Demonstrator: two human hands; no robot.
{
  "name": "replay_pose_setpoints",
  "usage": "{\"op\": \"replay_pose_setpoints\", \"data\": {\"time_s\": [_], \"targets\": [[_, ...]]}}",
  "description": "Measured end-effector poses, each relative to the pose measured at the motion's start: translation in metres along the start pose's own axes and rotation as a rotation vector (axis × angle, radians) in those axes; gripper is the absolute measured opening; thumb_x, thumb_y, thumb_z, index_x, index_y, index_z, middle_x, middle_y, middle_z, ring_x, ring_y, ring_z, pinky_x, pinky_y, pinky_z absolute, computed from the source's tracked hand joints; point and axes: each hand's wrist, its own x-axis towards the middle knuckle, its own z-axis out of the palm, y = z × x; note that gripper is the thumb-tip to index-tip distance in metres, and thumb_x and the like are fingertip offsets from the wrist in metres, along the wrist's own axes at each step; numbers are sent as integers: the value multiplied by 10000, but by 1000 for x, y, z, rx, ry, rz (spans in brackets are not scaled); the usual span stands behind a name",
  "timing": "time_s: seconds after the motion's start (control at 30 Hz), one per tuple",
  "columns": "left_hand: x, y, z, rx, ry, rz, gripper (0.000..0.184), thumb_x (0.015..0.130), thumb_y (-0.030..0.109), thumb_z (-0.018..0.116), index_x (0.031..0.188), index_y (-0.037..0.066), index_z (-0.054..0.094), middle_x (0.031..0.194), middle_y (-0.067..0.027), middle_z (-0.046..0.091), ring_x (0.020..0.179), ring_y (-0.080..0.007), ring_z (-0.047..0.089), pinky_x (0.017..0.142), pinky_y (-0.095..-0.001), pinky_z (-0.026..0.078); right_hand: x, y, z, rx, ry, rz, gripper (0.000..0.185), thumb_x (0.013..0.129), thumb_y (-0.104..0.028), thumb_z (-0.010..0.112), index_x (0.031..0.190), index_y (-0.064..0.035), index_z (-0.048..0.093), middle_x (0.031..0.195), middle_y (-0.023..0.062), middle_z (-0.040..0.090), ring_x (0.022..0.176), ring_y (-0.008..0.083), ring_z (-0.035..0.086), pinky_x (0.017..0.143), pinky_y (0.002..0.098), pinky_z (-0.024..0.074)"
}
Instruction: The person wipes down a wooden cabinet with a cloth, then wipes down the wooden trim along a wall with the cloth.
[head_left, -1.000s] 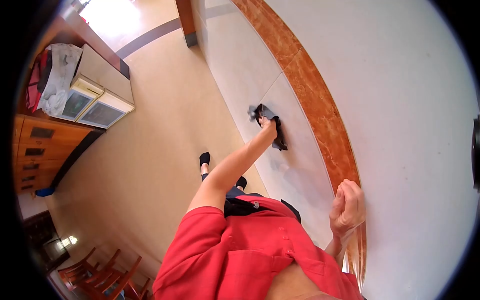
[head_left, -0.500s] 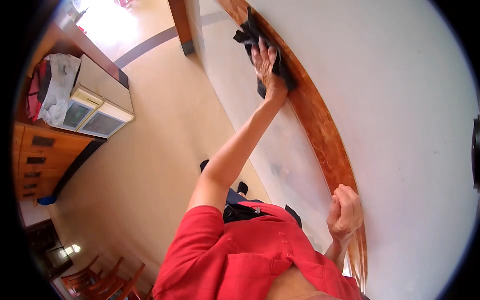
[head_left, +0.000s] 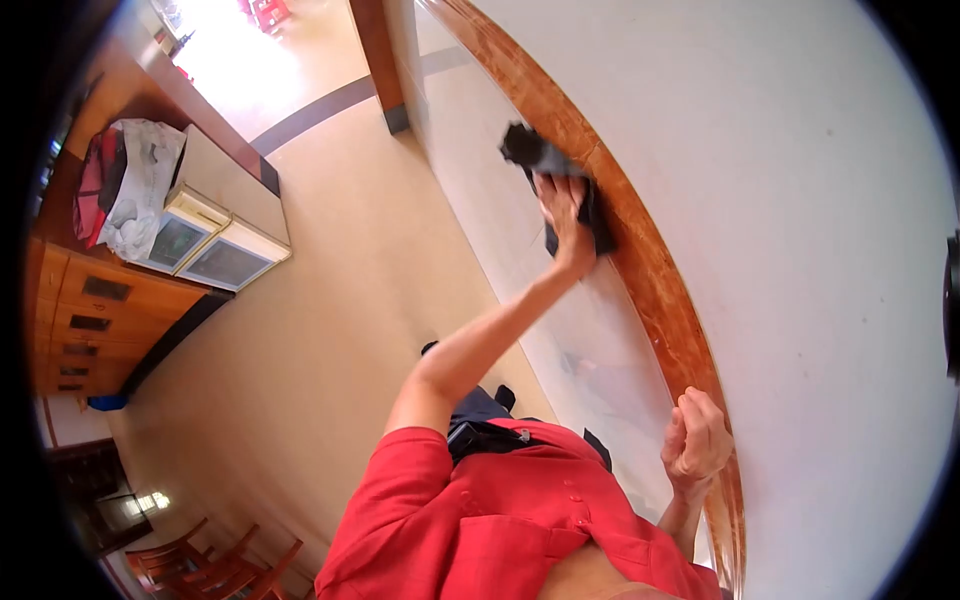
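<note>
My left hand (head_left: 566, 215) presses a black cloth (head_left: 590, 222) against the glossy white lower wall, beside a brown marble-look trim strip (head_left: 650, 265). The fingers lie over the cloth, and one bunched end of it sticks out beyond the fingertips, blurred. My right hand (head_left: 697, 437) is closed with its fingers curled in, near the lower part of the same strip. Nothing shows in it. Past the strip the matt white upper wall (head_left: 800, 250) fills the right side.
A small white cabinet (head_left: 235, 225) with glass doors stands at the left, beside a plastic bag (head_left: 145, 190). A wooden drawer unit (head_left: 100, 310) is below it. Wooden chairs (head_left: 215, 560) stand at the lower left. A wooden post (head_left: 378, 60) rises near the doorway.
My left hand has slid with the black cloth along the trim strip, down and right in view, closer to my body. My right hand stays curled by the strip. The whole view has shifted slightly.
</note>
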Motion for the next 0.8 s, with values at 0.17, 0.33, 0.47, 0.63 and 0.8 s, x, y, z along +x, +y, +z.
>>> {"op": "replay_pose_setpoints", "data": {"time_s": [0.17,0.33,0.47,0.63,0.8], "targets": [[114,-16,-4,-657,12,-338,436,908,292,295,1291,90,349,1380,-145,241,1258,-328,239,1027,-386,220,1,0,-1,-99,24,-11,124,829,-85,567,905,11,587,889,144,604,709,255,623,535,293,527],[83,-14,4,-387,20,-418,478,911,351,287,1315,100,328,1386,-145,239,1262,-321,238,1026,-392,227,5,-6,1,-107,28,63,92,820,-31,554,896,17,572,860,155,605,729,286,623,583,323,536],[45,4,-6,-70,-83,-25,472,909,311,323,1307,57,335,1392,-190,215,1271,-352,220,1033,-406,190,7,-11,4,-147,46,122,82,814,-12,551,889,11,575,856,150,608,722,285,621,579,323,525],[129,-4,0,-100,-72,97,482,919,327,300,1306,41,330,1400,-192,216,1285,-350,206,1043,-404,163,12,-15,8,-113,65,199,76,817,-15,544,884,-2,578,843,137,613,716,281,620,583,323,513],[167,-50,9,-364,49,-184,400,937,239,282,1280,49,362,1389,-159,263,1275,-300,234,1045,-352,176,14,-20,13,-188,85,244,58,823,-20,540,867,-8,576,833,133,613,691,279,612,569,324,500]]}}
